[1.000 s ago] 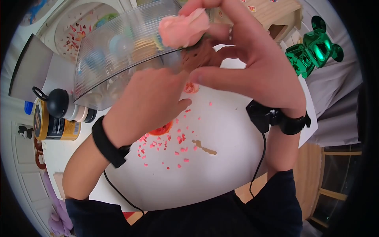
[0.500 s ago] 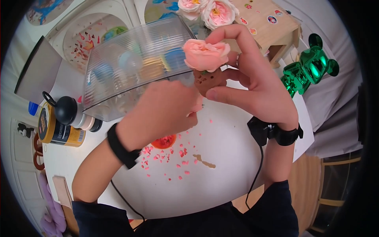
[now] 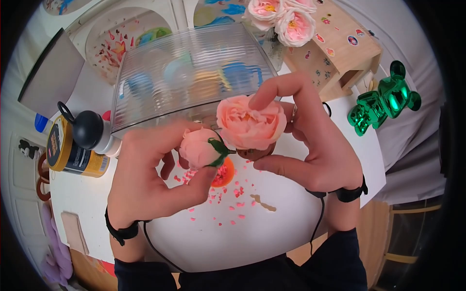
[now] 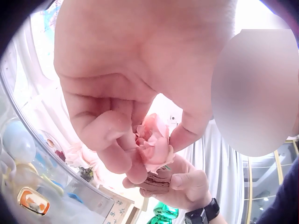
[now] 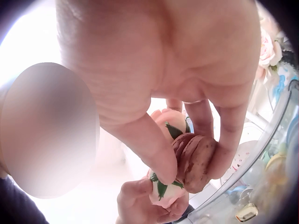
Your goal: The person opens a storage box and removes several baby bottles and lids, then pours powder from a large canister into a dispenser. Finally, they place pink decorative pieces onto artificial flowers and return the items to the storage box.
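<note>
My left hand pinches a small pink rose below its petals, its green sepals and short stem end turned toward the right hand. In the right hand is a brown, pitted lump with grooves round its side, gripped between thumb and fingers. A fuller pink rose sits on top of that lump, and the right index finger touches its petals. The small rose's stem end is right beside the lump. Below both hands, an orange bowl of pink bits stands on the white table.
Pink bits and a brown strip lie on the table. Behind the hands stands a clear ridged box. A stickered wooden box, roses and a shiny green bear figure are to the right. A yellow tub is left.
The left hand has turned over, bringing the small rose into clear view beside the lump. The right hand has lowered and tilted the lump, so its rose now faces the head camera.
</note>
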{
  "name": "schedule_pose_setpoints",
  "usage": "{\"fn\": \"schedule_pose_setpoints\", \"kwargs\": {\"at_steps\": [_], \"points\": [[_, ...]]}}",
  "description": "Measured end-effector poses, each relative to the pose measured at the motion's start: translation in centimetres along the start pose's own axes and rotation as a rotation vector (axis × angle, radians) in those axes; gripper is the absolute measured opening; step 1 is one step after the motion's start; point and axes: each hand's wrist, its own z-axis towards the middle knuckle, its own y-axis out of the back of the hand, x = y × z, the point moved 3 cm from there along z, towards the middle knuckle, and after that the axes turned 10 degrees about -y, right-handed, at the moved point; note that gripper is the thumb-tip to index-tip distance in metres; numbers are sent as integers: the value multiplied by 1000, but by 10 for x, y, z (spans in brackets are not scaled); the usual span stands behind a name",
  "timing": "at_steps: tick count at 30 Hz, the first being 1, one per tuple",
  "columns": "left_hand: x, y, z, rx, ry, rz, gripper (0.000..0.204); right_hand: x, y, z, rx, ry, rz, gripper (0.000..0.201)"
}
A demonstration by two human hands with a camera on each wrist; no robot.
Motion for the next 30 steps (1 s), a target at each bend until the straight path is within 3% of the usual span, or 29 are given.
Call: {"fn": "schedule_pose_setpoints", "kwargs": {"at_steps": [5, 11, 20, 30], "points": [[7, 4, -6, 52, -3, -54, 20, 0, -10, 3, 26, -12, -50, 82], [4, 3, -4, 40, 180, -107, 14, -2, -15, 5, 5, -4, -8, 81], [-4, 8, -2, 45, -6, 104, 20, -1, -13, 4, 33, -44, -8, 77], [-12, 3, -9, 7, -55, 211, 25, 1, -19, 4, -57, 23, -97, 74]]}}
